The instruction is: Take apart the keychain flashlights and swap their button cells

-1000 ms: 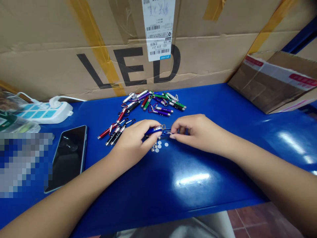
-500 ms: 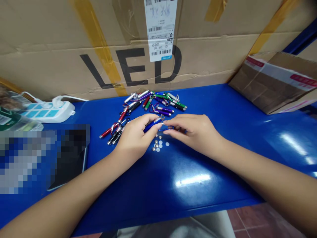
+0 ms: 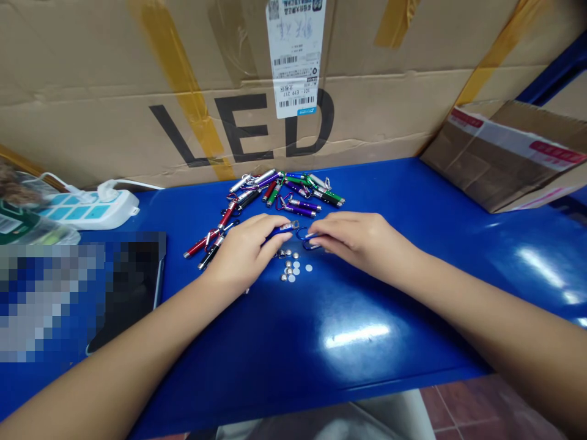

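My left hand (image 3: pixel 243 247) is closed around a small blue keychain flashlight (image 3: pixel 281 229), whose metal loop end points right. Opposite it, my right hand (image 3: pixel 360 237) pinches a blue carabiner clip (image 3: pixel 301 233), its curved end close beside the flashlight's loop. Whether clip and loop touch is too small to tell. Just below the hands, several silver button cells (image 3: pixel 288 264) and small whitish discs (image 3: pixel 309 267) lie on the blue table (image 3: pixel 257 354). Behind the hands spreads a pile of similar flashlights in red, black, purple, green and silver, including a purple flashlight (image 3: pixel 300 211) and a red flashlight (image 3: pixel 196 245).
A large cardboard box (image 3: pixel 371 116) marked LED stands along the table's back edge. At the right is a smaller open carton (image 3: pixel 495 159). To the left are a white power strip (image 3: pixel 92 209), a plastic bag (image 3: pixel 41 229) and a dark tablet-like device (image 3: pixel 131 293), partly blurred out.
The flashlight in my left hand has tipped to lie more level and shifted slightly down. My right hand has turned the carabiner clip, so its curved end now shows beside the loop.
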Demonstrator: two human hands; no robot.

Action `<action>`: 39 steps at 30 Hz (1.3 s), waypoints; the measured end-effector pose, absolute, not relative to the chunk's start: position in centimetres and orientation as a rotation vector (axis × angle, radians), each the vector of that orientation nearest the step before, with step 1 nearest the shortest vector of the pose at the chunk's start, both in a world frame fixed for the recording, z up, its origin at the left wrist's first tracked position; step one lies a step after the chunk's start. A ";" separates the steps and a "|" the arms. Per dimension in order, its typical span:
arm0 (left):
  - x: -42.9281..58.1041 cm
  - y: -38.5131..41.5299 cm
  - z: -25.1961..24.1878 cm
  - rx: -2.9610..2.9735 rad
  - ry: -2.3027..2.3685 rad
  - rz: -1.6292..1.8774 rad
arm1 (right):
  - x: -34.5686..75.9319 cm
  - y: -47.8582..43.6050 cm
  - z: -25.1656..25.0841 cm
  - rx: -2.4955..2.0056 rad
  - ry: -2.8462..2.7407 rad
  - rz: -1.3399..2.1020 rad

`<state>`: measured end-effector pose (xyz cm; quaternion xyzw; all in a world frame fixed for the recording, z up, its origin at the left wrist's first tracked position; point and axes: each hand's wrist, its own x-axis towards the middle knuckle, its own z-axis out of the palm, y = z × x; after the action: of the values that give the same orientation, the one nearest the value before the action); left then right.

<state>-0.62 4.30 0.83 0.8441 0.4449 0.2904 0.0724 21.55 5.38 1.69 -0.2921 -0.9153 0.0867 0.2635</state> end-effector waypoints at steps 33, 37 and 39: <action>0.7 3.2 2.3 1.761 1.339 0.648 | 20.1 4.8 1.5 -0.898 -1.612 1.728; 0.6 3.1 2.5 1.667 1.279 0.661 | 19.8 4.7 1.4 -0.855 -1.640 1.595; 0.5 3.1 2.5 1.676 1.270 0.700 | 19.7 4.6 1.3 -0.856 -1.618 1.561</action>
<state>0.51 3.12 2.49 0.6769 0.5127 0.2825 0.4463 19.73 4.65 1.30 -0.3321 -0.6276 0.6055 0.3594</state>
